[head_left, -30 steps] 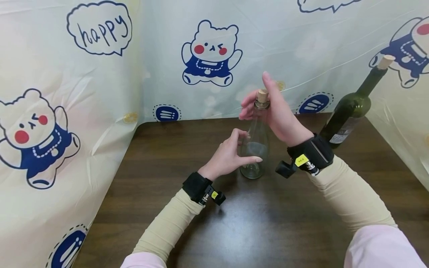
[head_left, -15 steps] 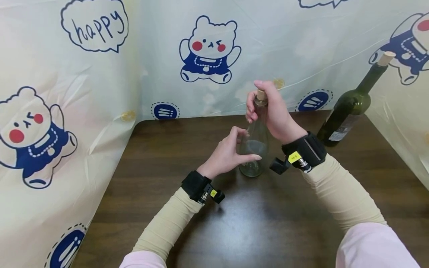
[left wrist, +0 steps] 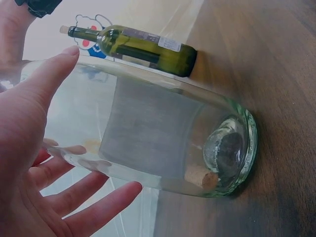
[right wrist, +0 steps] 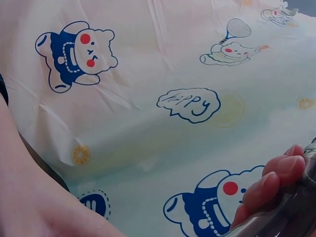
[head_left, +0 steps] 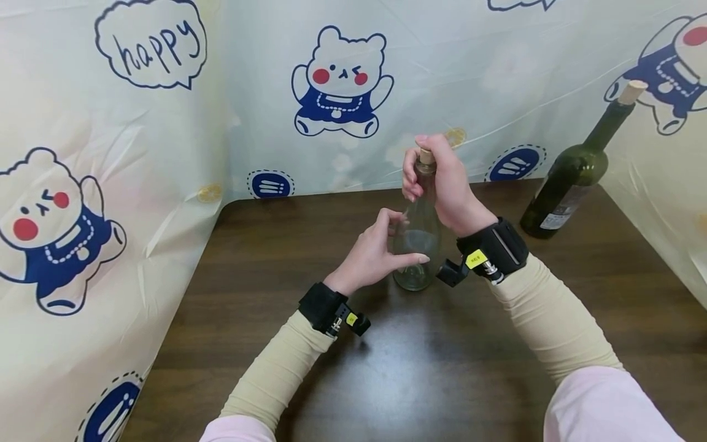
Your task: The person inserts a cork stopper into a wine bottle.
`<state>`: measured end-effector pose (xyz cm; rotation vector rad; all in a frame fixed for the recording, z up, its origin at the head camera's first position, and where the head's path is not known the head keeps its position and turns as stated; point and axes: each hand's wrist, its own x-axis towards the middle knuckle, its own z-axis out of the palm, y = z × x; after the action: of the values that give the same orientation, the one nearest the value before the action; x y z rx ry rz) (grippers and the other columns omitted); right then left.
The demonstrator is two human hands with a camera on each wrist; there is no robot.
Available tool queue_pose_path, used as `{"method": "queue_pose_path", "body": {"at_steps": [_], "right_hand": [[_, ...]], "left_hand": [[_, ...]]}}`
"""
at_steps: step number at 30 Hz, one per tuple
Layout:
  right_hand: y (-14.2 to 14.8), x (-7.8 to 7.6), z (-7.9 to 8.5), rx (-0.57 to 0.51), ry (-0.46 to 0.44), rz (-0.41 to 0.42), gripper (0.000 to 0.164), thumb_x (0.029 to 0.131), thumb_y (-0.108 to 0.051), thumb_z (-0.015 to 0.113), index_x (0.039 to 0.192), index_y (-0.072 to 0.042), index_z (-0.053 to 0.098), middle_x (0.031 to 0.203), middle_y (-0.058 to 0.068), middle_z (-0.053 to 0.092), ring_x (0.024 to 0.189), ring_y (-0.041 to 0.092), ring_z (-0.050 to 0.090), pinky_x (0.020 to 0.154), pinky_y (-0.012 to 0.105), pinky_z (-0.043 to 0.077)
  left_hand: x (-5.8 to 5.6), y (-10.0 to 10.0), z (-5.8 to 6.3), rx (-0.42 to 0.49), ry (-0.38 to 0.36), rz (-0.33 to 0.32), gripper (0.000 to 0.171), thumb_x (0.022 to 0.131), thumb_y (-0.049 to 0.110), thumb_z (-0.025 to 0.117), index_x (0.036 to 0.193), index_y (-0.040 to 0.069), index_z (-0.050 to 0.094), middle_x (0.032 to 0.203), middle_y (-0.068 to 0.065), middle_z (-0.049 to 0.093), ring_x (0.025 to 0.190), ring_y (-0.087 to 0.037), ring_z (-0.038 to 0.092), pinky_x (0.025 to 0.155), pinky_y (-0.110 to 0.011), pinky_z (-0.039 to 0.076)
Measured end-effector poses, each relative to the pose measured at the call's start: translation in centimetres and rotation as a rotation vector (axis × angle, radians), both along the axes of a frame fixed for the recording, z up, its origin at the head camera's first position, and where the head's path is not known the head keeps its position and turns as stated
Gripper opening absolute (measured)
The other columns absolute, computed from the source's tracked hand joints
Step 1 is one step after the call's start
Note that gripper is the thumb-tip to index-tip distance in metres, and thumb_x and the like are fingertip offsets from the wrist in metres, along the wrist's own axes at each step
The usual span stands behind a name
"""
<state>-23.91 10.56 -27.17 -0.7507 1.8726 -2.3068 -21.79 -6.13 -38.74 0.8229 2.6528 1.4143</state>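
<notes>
A clear glass bottle (head_left: 418, 239) stands upright on the dark wooden table, a cork (head_left: 426, 158) in its mouth. Low on the bottle's body, my left hand (head_left: 371, 253) holds it, thumb across the near side and fingers on the far side. Higher up, my right hand (head_left: 450, 187) grips the neck, its thumb pressing on top of the cork. The left wrist view shows the left thumb (left wrist: 54, 74) along the glass and a brown cork-like patch (left wrist: 203, 178) through the base. Curled right fingers (right wrist: 261, 190) show beside the neck in the right wrist view.
A dark green wine bottle (head_left: 577, 169) with a pale cork (head_left: 633, 92) stands at the back right of the table (head_left: 248, 245), beyond the right wrist. A printed curtain (head_left: 265, 92) with cartoon bears hangs behind the table and along both sides.
My right hand has closed round the neck from a loose, thumb-up pose, and its thumb has come down onto the cork. The left hand stays on the bottle's body.
</notes>
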Motion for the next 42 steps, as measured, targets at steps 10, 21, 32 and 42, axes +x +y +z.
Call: {"method": "queue_pose_path", "body": {"at_steps": [10, 21, 32, 42], "right_hand": [[-0.2, 0.0, 0.1, -0.030, 0.052, -0.013, 0.054, 0.106, -0.032, 0.026, 0.064, -0.007, 0.048, 0.056, 0.008, 0.041, 0.050, 0.024, 0.040, 0.051, 0.034, 0.040], [0.0, 0.1, 0.2, 0.002, 0.050, -0.011, 0.057, 0.108, -0.035, 0.025, 0.064, -0.006, 0.049, 0.056, 0.008, 0.042, 0.052, 0.026, 0.041, 0.053, 0.038, 0.041], [1.4, 0.7, -1.3, 0.115, 0.080, -0.043, 0.064, 0.103, -0.065, 0.034, 0.121, -0.008, 0.057, 0.105, 0.014, 0.073, 0.107, 0.032, 0.065, 0.103, 0.053, 0.039], [3.0, 1.7, -6.2, 0.395, 0.057, -0.083, 0.052, 0.103, -0.035, 0.057, 0.144, -0.005, 0.043, 0.139, 0.014, 0.057, 0.134, 0.027, 0.048, 0.111, 0.055, 0.033]], "left_hand": [[0.1, 0.0, 0.1, 0.008, 0.008, 0.001, 0.075, 0.081, 0.044, 0.086, 0.133, 0.016, 0.039, 0.137, -0.002, 0.056, 0.117, -0.020, 0.058, 0.094, -0.042, 0.052], [0.1, 0.0, 0.1, 0.017, 0.017, 0.001, 0.075, 0.081, 0.043, 0.087, 0.132, 0.016, 0.039, 0.136, -0.001, 0.057, 0.115, -0.018, 0.058, 0.091, -0.036, 0.053], [0.2, -0.2, -0.1, 0.035, -0.023, 0.000, 0.077, 0.082, 0.046, 0.086, 0.135, 0.016, 0.039, 0.137, -0.001, 0.056, 0.119, -0.018, 0.057, 0.096, -0.041, 0.051], [0.3, -0.2, -0.1, 0.015, -0.014, -0.001, 0.074, 0.083, 0.043, 0.085, 0.133, 0.018, 0.038, 0.138, -0.002, 0.055, 0.119, -0.016, 0.057, 0.093, -0.036, 0.052]]}}
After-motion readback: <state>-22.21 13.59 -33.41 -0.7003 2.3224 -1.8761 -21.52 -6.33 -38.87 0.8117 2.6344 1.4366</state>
